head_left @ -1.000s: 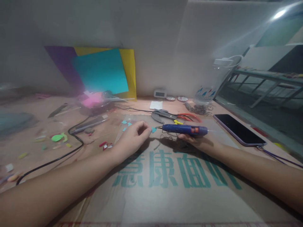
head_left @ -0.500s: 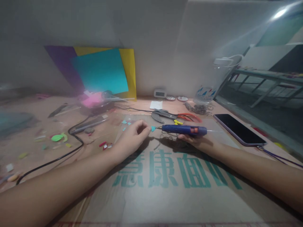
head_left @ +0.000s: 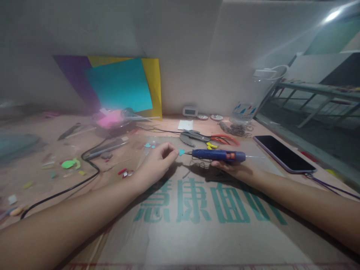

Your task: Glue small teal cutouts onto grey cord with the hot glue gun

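Where the two hands nearly meet: the left hand point(head_left: 160, 159) and the right hand point(head_left: 236, 169) face each other above the cardboard point(head_left: 180, 243), thumb and glue gun level.
Left grip: pinched between thumb and forefinger on a small turquoise piece point(head_left: 181, 152), which sits at the fingertips.
Right grip: closed from below around a dark blue glue gun point(head_left: 216, 154), the lower part of which is hidden.
Nozzle: pointing left at the turquoise piece; whether the tip touches it, I cannot tell.
Glue stick: a clear rod point(head_left: 254, 156) runs out of the gun's rear end.
Cardboard: bears large green characters point(head_left: 194, 200) and lies on the pinkish table point(head_left: 168, 123).
Pliers: red-handled point(head_left: 225, 139), lying just behind the gun, with a yellow piece point(head_left: 211, 146) in front of them.
Turquoise scraps: a few point(head_left: 147, 145) lie behind the left hand.
Phone: dark screen up point(head_left: 284, 153), to the right of the right hand.
Back of the table: a small digital display point(head_left: 190, 111), a clear bottle point(head_left: 243, 112) and, at left, purple, yellow and turquoise sheets point(head_left: 122, 86) leaning upright.
Black cord: curves point(head_left: 70, 183) across the left side.
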`<state>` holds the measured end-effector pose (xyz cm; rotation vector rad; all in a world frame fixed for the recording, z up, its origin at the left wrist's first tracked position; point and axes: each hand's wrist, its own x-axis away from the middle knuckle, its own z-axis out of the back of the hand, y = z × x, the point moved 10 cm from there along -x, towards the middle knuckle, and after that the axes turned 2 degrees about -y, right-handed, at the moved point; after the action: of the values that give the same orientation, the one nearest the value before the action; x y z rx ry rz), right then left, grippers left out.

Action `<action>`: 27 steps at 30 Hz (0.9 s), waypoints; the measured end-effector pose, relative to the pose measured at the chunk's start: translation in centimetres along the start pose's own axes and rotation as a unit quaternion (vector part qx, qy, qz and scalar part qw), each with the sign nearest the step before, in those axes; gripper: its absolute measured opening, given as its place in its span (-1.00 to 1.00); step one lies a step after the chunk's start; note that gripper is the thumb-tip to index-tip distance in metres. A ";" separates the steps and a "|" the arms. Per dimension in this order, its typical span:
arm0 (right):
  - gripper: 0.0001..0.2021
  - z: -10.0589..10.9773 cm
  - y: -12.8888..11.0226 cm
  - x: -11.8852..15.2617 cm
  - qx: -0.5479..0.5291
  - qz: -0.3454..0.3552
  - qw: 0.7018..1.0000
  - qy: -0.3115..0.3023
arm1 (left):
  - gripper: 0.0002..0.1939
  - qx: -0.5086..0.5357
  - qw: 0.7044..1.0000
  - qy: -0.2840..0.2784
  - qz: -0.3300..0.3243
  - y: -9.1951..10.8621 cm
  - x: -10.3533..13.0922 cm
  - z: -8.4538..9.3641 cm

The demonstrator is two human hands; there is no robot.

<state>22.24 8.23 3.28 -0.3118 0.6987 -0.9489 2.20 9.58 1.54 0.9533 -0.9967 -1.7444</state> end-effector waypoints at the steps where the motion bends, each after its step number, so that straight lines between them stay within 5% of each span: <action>1: -0.77 0.1 0.0 0.0 -0.004 0.004 1.000 0.005 | -0.78 0.001 1.000 -0.001 0.002 0.0 0.0 0.0; 7: -0.77 0.2 0.0 -0.3 0.010 0.005 1.000 0.015 | -0.77 0.019 0.999 0.019 0.027 0.3 0.0 0.5; 10: -0.76 0.8 0.0 -0.2 0.001 -0.049 0.998 0.028 | -0.76 0.034 0.998 0.038 0.031 0.3 -0.2 0.9; 16: -0.59 3.5 0.4 -0.4 -0.025 -0.161 0.984 0.079 | -0.77 0.040 0.999 0.022 0.024 -0.4 -0.4 0.2; 22: -0.57 6.4 3.4 -1.6 -0.159 -0.183 0.955 0.170 | -0.77 0.000 1.000 0.000 0.025 -0.3 -0.2 -0.6; 27: -0.62 6.7 3.3 -4.6 -0.140 -0.175 0.966 0.127 | -0.76 -0.021 0.999 -0.002 0.033 0.0 -0.2 -0.5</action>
<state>27.07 13.58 8.39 -0.5842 1.0401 -1.2414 2.72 9.62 1.36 0.8822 -0.9794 -1.7064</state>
